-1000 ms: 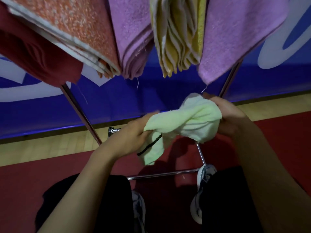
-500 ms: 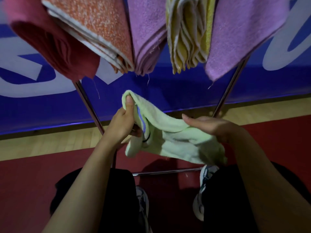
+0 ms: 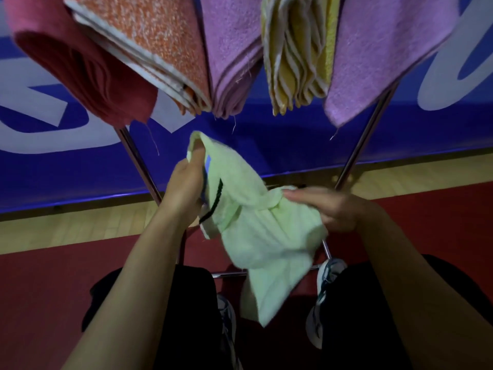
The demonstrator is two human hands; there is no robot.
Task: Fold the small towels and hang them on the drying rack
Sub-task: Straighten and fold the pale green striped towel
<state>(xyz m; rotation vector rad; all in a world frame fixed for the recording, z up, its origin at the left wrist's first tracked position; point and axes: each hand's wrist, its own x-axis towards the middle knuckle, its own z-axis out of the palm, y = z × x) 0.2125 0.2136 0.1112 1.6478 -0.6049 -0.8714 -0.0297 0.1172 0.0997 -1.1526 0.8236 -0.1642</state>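
Change: green towel [image 3: 261, 236] now hangs lower, unfurled.
Axis: upper-left to lower-right.
Left hand [image 3: 184, 193]: fingers pinch its top corner.
Right hand [image 3: 330, 209]: fingers grip its side.
Label: unreadable.

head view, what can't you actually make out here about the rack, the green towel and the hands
- Drying rack: its top rails are cut off by the upper edge and covered by the hung towels.
- Green towel: blurred and bunched, so its fold state is unclear.
- Left hand: its fingertips are hidden inside the towel's upper corner.
- Right hand: motion blur and the cloth hide its grip.
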